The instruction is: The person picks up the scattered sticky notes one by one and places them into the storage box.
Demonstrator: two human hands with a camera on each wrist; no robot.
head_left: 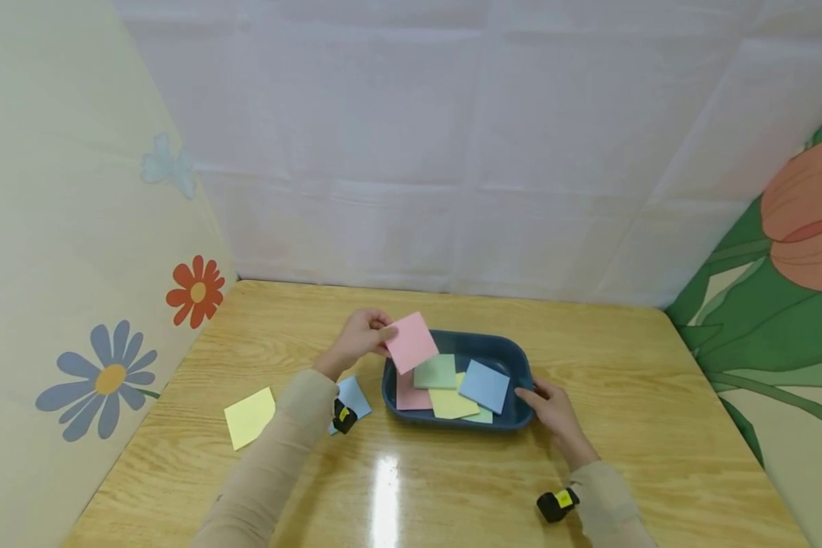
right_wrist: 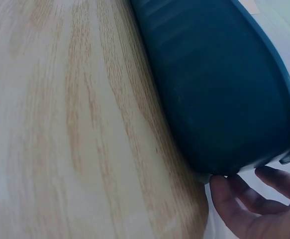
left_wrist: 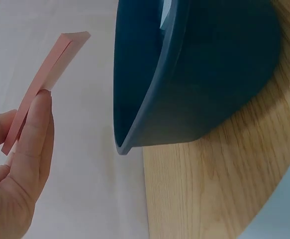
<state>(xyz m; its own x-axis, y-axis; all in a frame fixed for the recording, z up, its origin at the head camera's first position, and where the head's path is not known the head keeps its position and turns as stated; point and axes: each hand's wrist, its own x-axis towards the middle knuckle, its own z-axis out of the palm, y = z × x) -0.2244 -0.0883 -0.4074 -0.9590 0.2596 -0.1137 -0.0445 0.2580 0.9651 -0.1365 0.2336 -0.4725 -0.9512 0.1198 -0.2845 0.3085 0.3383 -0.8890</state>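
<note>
My left hand (head_left: 359, 339) pinches a pink sticky-note pad (head_left: 412, 342) between thumb and fingers, raised above the left end of a dark blue tray (head_left: 390, 399). Seen edge-on in the left wrist view, the pink pad (left_wrist: 40, 82) is thick and slightly bent. Inside the tray lie a green pad (head_left: 434, 371), a yellow pad (head_left: 452, 403), a blue pad (head_left: 485, 384) and another pink pad (head_left: 411, 397), partly overlapping. My right hand (head_left: 555, 415) grips the tray's right end, thumb at the rim and fingertips (right_wrist: 222, 186) against the outer wall.
On the wooden table (head_left: 452, 487), left of the tray, lie a yellow pad (head_left: 250, 418) and a blue pad (head_left: 356, 396), the latter partly hidden by the left wrist camera. A white cloth (head_left: 418, 152) hangs behind; flower-printed cloths flank both sides.
</note>
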